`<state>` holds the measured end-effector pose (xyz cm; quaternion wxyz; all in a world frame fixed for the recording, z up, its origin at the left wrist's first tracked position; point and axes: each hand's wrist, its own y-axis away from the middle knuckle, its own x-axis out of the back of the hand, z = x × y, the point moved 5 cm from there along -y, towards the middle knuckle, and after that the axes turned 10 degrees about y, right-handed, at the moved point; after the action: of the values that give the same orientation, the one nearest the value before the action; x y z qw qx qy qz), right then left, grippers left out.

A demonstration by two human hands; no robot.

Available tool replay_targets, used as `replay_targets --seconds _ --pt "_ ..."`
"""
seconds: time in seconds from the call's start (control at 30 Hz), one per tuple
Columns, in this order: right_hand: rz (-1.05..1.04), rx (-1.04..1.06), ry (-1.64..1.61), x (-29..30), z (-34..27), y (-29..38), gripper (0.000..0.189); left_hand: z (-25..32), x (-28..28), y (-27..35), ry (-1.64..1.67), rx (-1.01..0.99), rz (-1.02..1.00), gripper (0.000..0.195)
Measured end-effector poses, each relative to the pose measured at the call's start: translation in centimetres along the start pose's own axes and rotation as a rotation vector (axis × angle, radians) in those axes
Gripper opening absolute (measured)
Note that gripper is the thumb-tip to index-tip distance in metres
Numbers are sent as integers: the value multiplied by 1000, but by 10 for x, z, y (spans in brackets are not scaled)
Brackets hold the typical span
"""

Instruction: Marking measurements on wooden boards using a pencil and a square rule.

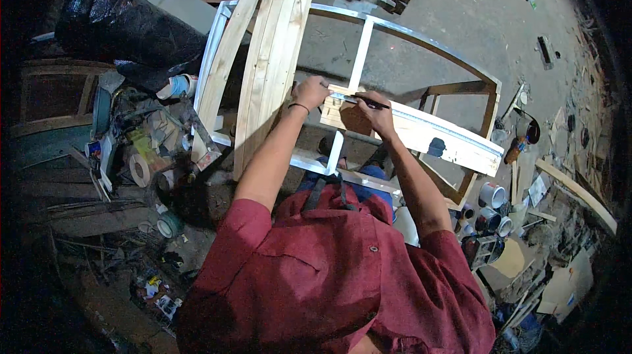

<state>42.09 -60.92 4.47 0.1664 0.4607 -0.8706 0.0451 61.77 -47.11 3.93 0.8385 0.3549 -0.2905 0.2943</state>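
A pale wooden board [414,129] lies at a slant across a metal-edged frame [364,48]. Along its far edge runs a thin graduated measuring strip [434,124]. My left hand [310,93] is at the board's left end, fingertips pinched on the end of the strip. My right hand [379,114] holds a dark pen or pencil [370,102], its tip pointing left at the strip near that end. A dark patch [437,146] shows on the board's face; I cannot tell what it is.
Several wooden planks [274,53] lie across the frame's left side, beside a separate plank [224,58]. Cans and pots [492,195] stand on the floor at right, near a curved wood strip [577,196]. Offcuts and a tape roll [139,170] clutter the left.
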Motion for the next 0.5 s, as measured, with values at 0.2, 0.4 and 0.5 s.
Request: replay_targets --seconds 0.2,0.4,0.5 --pt "34 26 122 -16 13 -8 19 -17 -6 -12 43 -11 -37 35" --pt "3 -55 81 -15 15 -7 20 -6 -2 -7 38 38 -69 36" --pt "-11 -60 94 -16 9 -8 20 -6 3 -4 40 17 -56 37"
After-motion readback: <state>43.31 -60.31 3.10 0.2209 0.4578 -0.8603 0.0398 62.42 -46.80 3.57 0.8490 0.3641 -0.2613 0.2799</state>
